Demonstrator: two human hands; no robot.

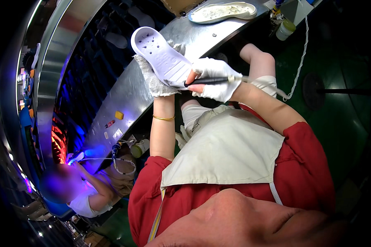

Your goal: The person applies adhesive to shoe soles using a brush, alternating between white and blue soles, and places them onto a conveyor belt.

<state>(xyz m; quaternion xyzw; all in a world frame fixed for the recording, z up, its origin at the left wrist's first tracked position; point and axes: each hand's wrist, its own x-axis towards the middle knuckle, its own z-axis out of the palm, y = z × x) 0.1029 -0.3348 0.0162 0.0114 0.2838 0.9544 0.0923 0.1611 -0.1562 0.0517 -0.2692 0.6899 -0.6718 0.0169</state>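
Observation:
A pale lavender foam clog (pixel 163 57) is held up over the table's near edge, its holed toe pointing up and to the left. My left hand (pixel 152 78), in a white knit glove, closes round it from beneath, and part of its fingers is hidden behind the clog. In my right hand (pixel 214 80) is a black pen-shaped tool (pixel 208 80) with a thin pale cord at its back end. That hand's glove leaves the fingertips bare. The tool's tip lies at the clog's near end; I cannot tell whether it touches.
Beneath the clog runs a shiny metal table (pixel 123 90). A white shoe-shaped piece (pixel 222 13) lies at its far end beside a cardboard box (pixel 181 5). A yellow block (pixel 119 115) sits farther left. A white cord (pixel 303 53) hangs at right. A co-worker (pixel 90 193) sits at lower left.

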